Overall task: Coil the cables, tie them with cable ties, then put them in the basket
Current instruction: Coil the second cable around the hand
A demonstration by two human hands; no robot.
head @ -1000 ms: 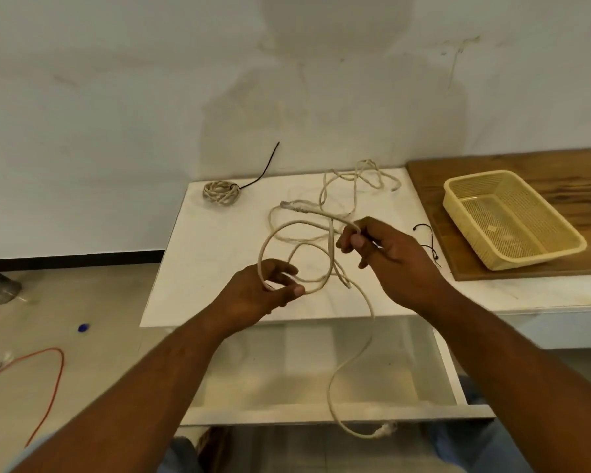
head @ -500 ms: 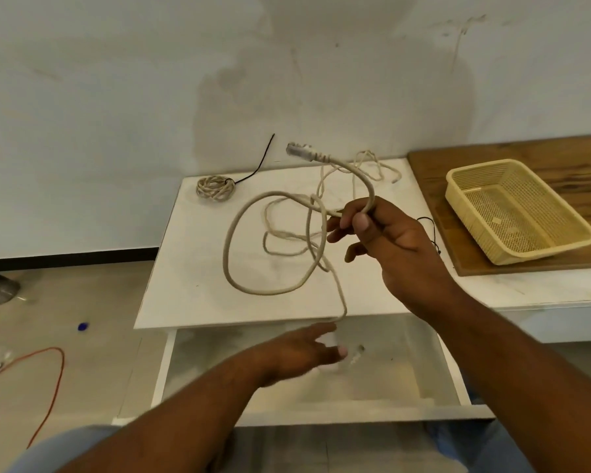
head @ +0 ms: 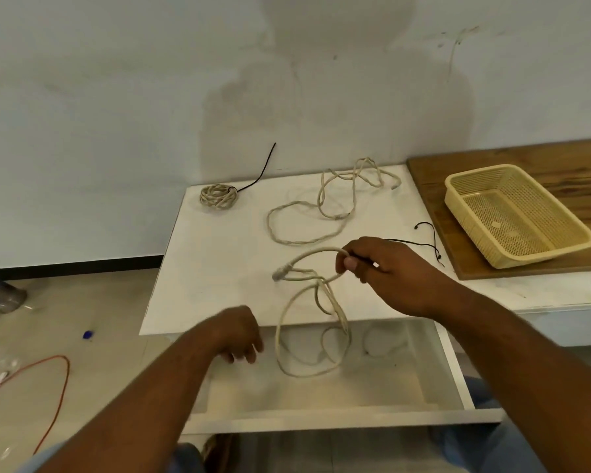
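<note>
My right hand (head: 386, 271) pinches a beige cable (head: 313, 336) just behind its plug end. The cable's loops hang below the hand, over the table's front edge and the open drawer. My left hand (head: 238, 331) hovers left of the hanging loops with its fingers pointing down and nothing in it. A second beige cable (head: 316, 206) lies loose on the white table (head: 219, 268). At the table's back left sits a coiled cable (head: 218, 196) tied with a black tie. Black cable ties (head: 427, 240) lie near my right hand. The yellow basket (head: 516, 213) stands on the right.
The basket rests on a wooden board (head: 543, 155) at the right. A white drawer (head: 321, 397) is pulled out under the table's front edge. An orange wire (head: 53, 387) and small litter lie on the floor at the left. A wall stands close behind the table.
My left hand let go of the cable loop and dropped to the drawer's edge. My right hand lifted the cable, then lowered it, and the loops now hang down over the drawer.
</note>
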